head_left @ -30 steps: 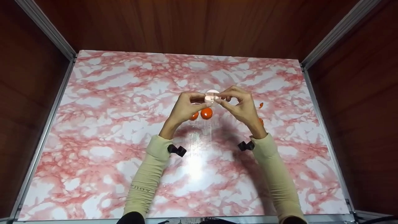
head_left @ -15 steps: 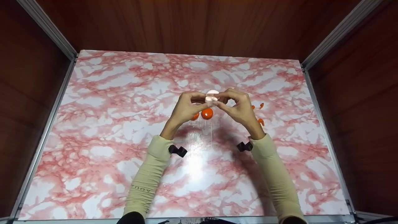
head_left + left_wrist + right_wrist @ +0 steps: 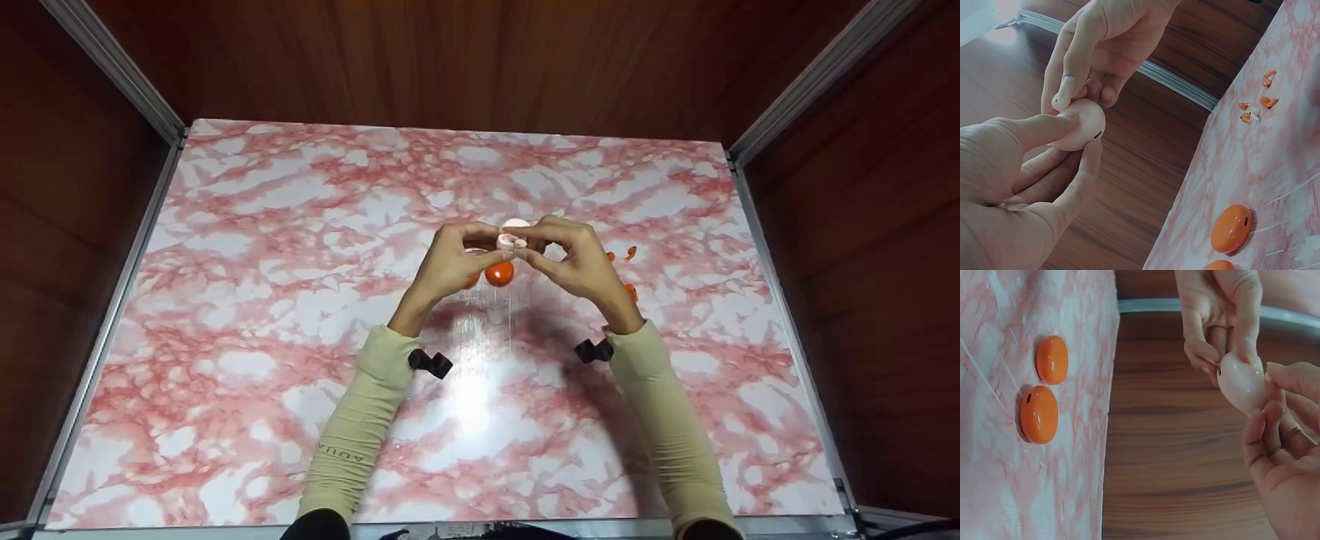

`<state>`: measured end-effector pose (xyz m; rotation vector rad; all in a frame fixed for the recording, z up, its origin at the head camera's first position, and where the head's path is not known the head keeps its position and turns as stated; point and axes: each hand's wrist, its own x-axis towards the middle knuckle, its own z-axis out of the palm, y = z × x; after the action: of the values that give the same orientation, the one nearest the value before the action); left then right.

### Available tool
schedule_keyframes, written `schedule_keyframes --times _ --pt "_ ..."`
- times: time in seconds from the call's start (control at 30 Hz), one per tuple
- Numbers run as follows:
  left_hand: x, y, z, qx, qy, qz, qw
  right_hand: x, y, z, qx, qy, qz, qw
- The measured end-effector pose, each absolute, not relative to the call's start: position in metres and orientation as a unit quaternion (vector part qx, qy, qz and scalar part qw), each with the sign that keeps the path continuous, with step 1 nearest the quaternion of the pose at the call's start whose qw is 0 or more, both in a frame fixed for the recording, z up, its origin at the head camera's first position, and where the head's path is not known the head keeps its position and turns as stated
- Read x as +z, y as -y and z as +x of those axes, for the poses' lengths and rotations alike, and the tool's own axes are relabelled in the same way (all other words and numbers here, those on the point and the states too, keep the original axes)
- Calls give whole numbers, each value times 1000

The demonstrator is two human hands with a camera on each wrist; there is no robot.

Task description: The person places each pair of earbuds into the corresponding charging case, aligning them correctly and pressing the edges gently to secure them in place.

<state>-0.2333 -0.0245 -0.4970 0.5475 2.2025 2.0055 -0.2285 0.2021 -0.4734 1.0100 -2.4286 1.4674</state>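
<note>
the white case point(image 3: 1088, 124) is up off the table point(image 3: 247, 367), between the two hands, its lid point(image 3: 516, 223) raised as the head view shows. the left hand point(image 3: 444, 259) comes in at the left of the white case and grips it, thumb on one side of the shell and fingers clamped on the other. the right hand point(image 3: 589, 261) is at the right of the white case, thumb and finger pinched together on a white bud point(image 3: 1060, 102) just at the rim. the fingertips cover much of the bud, so i can't tell if it sits in its slot or only touches the edge.

on the person's side of the white case, one orange case point(image 3: 1039, 414) and a second orange case point(image 3: 1053, 360) lie next to each other on the table; both look closed. right of the white case, past the right hand, orange buds point(image 3: 1268, 102) lie loose, with a small white piece point(image 3: 1255, 115) close by one of them, perhaps another bud.

as for progress, i'd judge it early to midway: the white case is ready and one bud is up to it. seating that bud looks unfinished, and the loose orange buds and the white piece seem left to deal with. what the orange cases hold can't be seen.
</note>
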Motion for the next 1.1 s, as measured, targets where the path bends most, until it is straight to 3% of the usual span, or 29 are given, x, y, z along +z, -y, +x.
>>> schedule_keyframes --times 0.5,0.87,1.1 --pt "-497 19 -230 654 -731 184 57 -474 -195 -228 489 809 297 138" --pt "-499 19 -230 654 -733 178 53 -469 -201 -229 460 819 327 98" --pt "-500 17 -228 655 -732 177 62 -470 -197 -229 445 824 324 135"
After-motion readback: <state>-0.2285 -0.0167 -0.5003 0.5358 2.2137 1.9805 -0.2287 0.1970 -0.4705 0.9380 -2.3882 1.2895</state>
